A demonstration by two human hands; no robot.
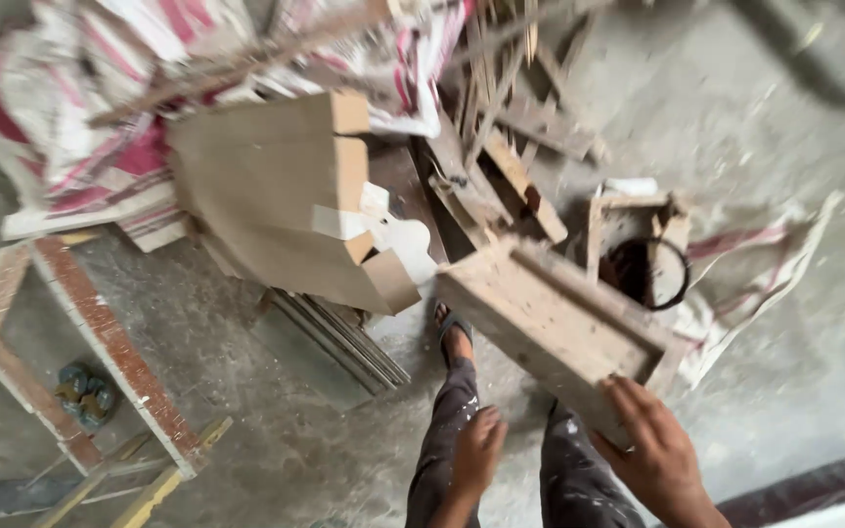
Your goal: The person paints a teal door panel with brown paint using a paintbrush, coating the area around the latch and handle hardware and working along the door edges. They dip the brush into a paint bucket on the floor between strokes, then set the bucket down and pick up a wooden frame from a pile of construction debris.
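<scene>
My right hand (pixel 652 445) grips the near end of a rough wooden frame piece (pixel 550 313), which is lifted and angled away toward the scrap pile. My left hand (pixel 478 452) hangs loose beside my left thigh, fingers slightly curled, holding nothing. Below, my grey paint-spattered trousers and a sandalled foot (pixel 454 332) stand on the dusty concrete floor.
A heap of wood offcuts (pixel 501 147) and red-and-white sacks (pixel 100 117) fills the top. Cut plywood panels (pixel 286 196) lean in the middle. A small wooden box with a black ring (pixel 643 249) sits to the right. A red-painted wooden trestle (pixel 110 342) stands at left.
</scene>
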